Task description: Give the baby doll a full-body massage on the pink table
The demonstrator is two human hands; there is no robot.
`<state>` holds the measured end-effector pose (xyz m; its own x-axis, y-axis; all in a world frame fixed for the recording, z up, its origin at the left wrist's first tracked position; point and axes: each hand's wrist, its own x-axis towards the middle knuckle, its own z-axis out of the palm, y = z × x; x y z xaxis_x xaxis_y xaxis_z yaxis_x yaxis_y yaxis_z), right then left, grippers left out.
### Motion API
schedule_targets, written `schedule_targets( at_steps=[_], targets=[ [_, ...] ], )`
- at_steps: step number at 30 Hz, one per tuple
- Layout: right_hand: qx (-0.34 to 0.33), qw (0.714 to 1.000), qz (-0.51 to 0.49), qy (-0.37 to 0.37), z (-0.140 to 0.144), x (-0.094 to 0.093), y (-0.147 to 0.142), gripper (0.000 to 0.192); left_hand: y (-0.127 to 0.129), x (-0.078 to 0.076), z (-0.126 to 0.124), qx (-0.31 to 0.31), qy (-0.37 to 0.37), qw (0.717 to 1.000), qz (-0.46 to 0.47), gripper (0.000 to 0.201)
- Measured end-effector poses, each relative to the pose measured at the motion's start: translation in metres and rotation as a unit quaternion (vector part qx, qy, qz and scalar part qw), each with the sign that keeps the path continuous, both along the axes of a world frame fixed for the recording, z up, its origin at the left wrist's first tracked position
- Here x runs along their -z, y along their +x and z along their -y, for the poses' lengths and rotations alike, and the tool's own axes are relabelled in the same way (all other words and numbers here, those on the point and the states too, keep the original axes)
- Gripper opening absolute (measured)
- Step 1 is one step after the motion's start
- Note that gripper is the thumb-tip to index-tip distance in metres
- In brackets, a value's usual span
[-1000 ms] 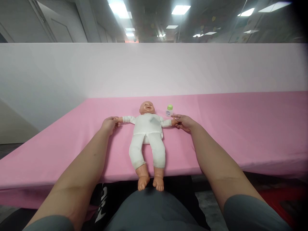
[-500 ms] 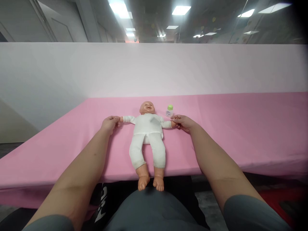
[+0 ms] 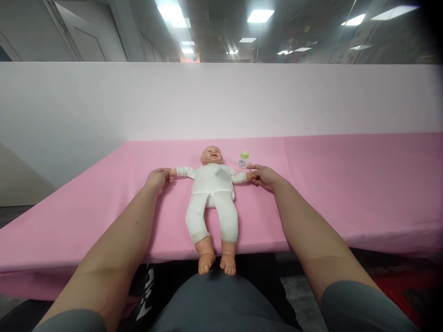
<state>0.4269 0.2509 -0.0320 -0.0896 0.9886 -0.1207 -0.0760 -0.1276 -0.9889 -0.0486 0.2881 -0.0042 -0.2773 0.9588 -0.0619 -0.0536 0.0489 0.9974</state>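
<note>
Fingers of the left hand and right hand are pinched on the wrists of the doll, laid face-up on the pink table, bottle near. Judged light, soft-bodied; best gripped by the torso.

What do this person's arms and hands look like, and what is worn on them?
Both forearms are bare from the upper arm down. Short grey sleeves end near the picture's bottom corners. The left hand and right hand are bare: no gloves, and no watch, ring or bracelet shows. No markings show on the sleeves.
</note>
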Motion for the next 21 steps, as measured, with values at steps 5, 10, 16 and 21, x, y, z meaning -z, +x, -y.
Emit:
schedule_targets(
  at_steps=[5,10,16,21],
  targets=[
    [-0.032,0.999,-0.03,0.013,0.005,-0.004,0.0,0.026,0.002,-0.003,0.003,0.001,-0.001,1.0,0.003,0.03],
    [-0.084,0.993,-0.06,0.052,0.011,-0.005,-0.005,0.016,-0.003,0.001,0.004,0.036,0.032,0.999,-0.021,0.033],
    [-0.054,0.991,-0.118,0.016,0.01,-0.005,-0.012,0.017,0.002,-0.002,0.006,0.039,0.047,0.998,0.024,0.038],
    [-0.031,0.994,-0.101,0.016,0.005,-0.003,-0.012,0.013,0.007,-0.003,0.004,0.103,0.066,0.989,0.082,0.034]
  ],
)
